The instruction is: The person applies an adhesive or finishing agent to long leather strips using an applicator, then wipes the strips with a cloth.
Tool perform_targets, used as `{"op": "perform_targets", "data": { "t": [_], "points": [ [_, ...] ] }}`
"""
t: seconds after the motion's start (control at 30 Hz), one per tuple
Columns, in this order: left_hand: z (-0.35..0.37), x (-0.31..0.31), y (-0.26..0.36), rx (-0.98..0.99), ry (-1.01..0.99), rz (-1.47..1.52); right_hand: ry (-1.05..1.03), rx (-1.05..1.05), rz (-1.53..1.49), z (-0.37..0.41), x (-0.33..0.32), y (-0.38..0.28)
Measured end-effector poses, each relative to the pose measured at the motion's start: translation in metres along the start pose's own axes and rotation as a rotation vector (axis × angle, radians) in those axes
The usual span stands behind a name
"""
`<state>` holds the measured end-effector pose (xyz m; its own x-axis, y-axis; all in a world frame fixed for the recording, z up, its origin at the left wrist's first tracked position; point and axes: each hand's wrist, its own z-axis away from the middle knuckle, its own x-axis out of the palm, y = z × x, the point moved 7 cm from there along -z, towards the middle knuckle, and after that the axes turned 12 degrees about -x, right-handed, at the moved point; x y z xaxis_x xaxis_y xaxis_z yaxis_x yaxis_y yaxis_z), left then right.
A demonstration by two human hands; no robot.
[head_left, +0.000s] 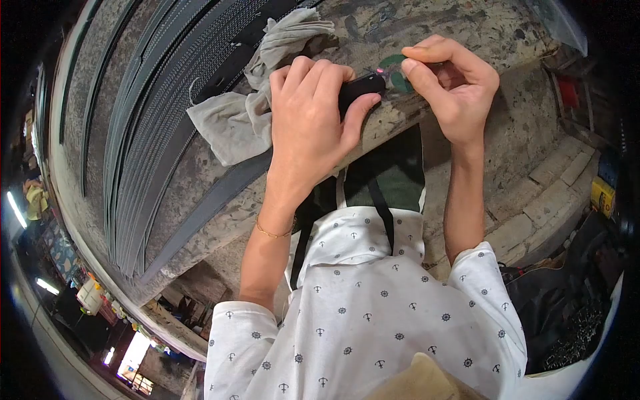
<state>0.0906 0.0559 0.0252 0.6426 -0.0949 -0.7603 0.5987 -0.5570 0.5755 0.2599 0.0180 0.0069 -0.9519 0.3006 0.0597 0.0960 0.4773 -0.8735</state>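
My left hand (310, 107) is closed over a black strap (365, 87) with a rounded end, which sticks out between thumb and fingers. My right hand (457, 83) is raised to the right of it, thumb and index fingertip pinched together. Anything between those fingertips is too small to make out. Just left of the pinch, a dark green round piece (392, 62) rests on the worn bench top. A small bright pink spot (380, 70) shows between the strap end and the green piece. A crumpled grey cloth (230, 127) lies beside my left hand.
Many long dark straps with pale stitching (157, 120) lie in a curved bundle on the bench (460, 20) at left. A brick ledge (553, 173) is at right. A black bag-like heap (567, 313) and a yellow box (603, 195) sit at the lower right.
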Motion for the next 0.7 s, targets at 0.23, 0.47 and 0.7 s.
{"op": "perform_targets", "data": {
  "t": [0.23,0.47,0.7],
  "points": [
    [0.000,0.000,0.000,-0.001,0.000,-0.005,-0.039,-0.003,0.008,0.000,0.001,-0.001],
    [0.001,-0.003,0.001,-0.035,-0.048,-0.026,0.048,0.001,-0.005,0.000,-0.005,0.000],
    [-0.008,-0.039,-0.002,-0.009,0.151,-0.352,0.127,-0.052,-0.069,-0.001,-0.010,0.002]
  ]
}}
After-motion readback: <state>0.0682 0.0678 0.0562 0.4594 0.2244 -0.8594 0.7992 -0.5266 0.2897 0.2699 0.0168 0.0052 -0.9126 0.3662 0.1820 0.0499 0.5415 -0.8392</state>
